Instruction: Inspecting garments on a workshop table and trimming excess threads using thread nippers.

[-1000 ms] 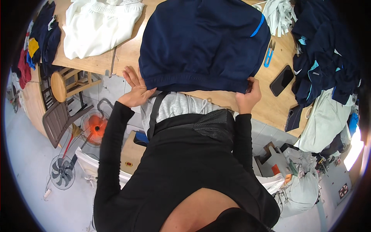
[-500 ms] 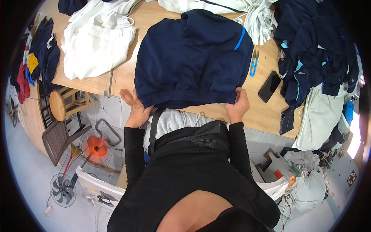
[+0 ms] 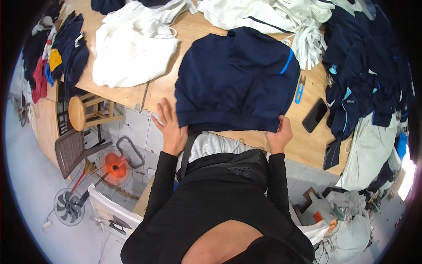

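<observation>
A pair of navy shorts (image 3: 237, 83) lies spread on the wooden table (image 3: 127, 94), its gathered waistband along the near edge and a bright blue stripe at the upper right. At the waistband's left corner is my left hand (image 3: 172, 131), its fingers spread apart and its thumb by the cloth. My right hand (image 3: 280, 135) pinches the right corner of the waistband between thumb and fingers. Blue-handled thread snips (image 3: 300, 90) rest just right of the shorts, and a black phone (image 3: 315, 115) lies beyond them.
White garments (image 3: 132, 48) lie at the back left, with white cloth strips (image 3: 310, 44) at the back. A heap of navy garments (image 3: 365, 66) covers the right side. Below on the left stand a wooden stool (image 3: 77, 113), a brown chair (image 3: 70, 152) and an orange fan (image 3: 115, 167).
My left hand's fingers have spread wider at the corner. The waistband edge lies flatter than before. The whole scene has shifted to the right and slightly down in view.
</observation>
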Tool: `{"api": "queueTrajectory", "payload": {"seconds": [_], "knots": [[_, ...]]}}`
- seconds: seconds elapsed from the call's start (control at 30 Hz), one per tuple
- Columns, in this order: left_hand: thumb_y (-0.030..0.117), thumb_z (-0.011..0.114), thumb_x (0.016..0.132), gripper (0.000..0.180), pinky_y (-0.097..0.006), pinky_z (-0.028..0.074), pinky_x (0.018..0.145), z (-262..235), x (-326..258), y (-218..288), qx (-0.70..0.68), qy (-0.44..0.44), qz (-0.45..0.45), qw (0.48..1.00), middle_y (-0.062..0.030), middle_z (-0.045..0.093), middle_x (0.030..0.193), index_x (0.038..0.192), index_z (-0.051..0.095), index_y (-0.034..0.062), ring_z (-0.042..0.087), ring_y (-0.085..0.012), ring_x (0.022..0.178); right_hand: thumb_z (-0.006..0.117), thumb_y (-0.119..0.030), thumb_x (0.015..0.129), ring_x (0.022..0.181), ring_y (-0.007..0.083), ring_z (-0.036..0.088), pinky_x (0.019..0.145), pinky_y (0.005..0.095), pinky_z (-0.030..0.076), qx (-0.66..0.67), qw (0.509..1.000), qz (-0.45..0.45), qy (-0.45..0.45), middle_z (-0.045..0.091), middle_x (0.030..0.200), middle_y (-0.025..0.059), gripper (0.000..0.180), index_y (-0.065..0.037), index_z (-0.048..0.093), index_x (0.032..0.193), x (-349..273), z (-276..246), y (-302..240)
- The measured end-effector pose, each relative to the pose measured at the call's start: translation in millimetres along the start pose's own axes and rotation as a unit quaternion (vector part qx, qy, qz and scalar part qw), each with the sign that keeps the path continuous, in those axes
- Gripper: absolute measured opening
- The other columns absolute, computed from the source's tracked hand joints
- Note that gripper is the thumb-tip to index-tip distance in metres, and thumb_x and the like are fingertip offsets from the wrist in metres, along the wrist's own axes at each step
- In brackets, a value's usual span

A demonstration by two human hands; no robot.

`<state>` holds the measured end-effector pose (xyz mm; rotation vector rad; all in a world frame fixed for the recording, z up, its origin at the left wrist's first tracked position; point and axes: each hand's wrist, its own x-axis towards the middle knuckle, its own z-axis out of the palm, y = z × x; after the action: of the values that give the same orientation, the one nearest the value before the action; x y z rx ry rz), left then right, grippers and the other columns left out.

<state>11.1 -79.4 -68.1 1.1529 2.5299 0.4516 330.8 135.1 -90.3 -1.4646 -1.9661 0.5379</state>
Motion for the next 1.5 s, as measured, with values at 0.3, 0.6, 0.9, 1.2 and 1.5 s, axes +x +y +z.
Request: {"api": "queueTrajectory", "payload": {"seconds": [0.3, 0.6, 0.9, 1.2, 1.5], "knots": [[-0.013, 0.05, 0.084, 0.064, -0.042, 0.054, 0.094, -89, 53, 105, -0.302, 0.073, 0.181, 0.933, -0.0202, 0.066, 0.119, 0.144, 0.064, 0.0022, 0.067, -0.0427, 0.104, 0.085, -0.001, 0.083, 0.114, 0.016, 0.066, 0.092, 0.0301, 0.056, 0.228, 0.967, 0.051, -0.103, 0.065, 0.139, 0.0076, 0.078, -0.007, 0.056, 0.156, 42, -42, -94], [0.003, 0.072, 0.073, 0.074, -0.041, 0.055, 0.102, -123, 68, 162, -0.384, 0.026, 0.318, 0.867, -0.0204, 0.068, 0.133, 0.146, 0.06, -0.0042, 0.068, -0.0354, 0.121, 0.073, -0.001, 0.077, 0.114, 0.0492, 0.068, 0.091, 0.0498, 0.057, 0.305, 0.897, -0.188, -0.259, 0.068, 0.125, 0.0268, 0.07, -0.008, 0.058, 0.145, 82, -18, -184], [0.012, 0.068, 0.103, 0.051, -0.046, 0.038, 0.125, -118, 45, 89, -0.401, 0.052, 0.214, 0.889, -0.0191, 0.051, 0.161, 0.151, 0.057, -0.0019, 0.05, -0.0336, 0.149, 0.076, -0.006, 0.091, 0.1, 0.016, 0.073, 0.09, 0.0337, 0.056, 0.18, 0.958, -0.2, 0.104, 0.075, 0.103, 0.0105, 0.035, 0.002, 0.068, 0.124, 191, -147, -204], [0.005, 0.067, 0.102, 0.049, -0.046, 0.041, 0.12, -94, 52, 63, -0.39, 0.037, 0.146, 0.908, -0.0157, 0.053, 0.16, 0.15, 0.059, 0.0007, 0.051, -0.0312, 0.147, 0.074, -0.004, 0.08, 0.115, 0.0498, 0.066, 0.103, 0.0517, 0.056, -0.182, 0.839, -0.17, 0.483, 0.068, 0.125, 0.0245, 0.053, -0.001, 0.068, 0.132, 264, -255, -99], [0.035, 0.077, 0.096, 0.059, -0.053, 0.036, 0.125, -147, 54, 193, -0.473, -0.246, 0.452, 0.715, -0.0225, 0.06, 0.152, 0.14, 0.068, -0.0026, 0.048, -0.0412, 0.151, 0.07, -0.005, 0.079, 0.092, 0.0438, 0.063, 0.081, 0.0538, 0.052, -0.139, 0.96, -0.219, 0.102, 0.065, 0.087, 0.0227, 0.009, -0.002, 0.07, 0.088, 198, -66, -68]]}}
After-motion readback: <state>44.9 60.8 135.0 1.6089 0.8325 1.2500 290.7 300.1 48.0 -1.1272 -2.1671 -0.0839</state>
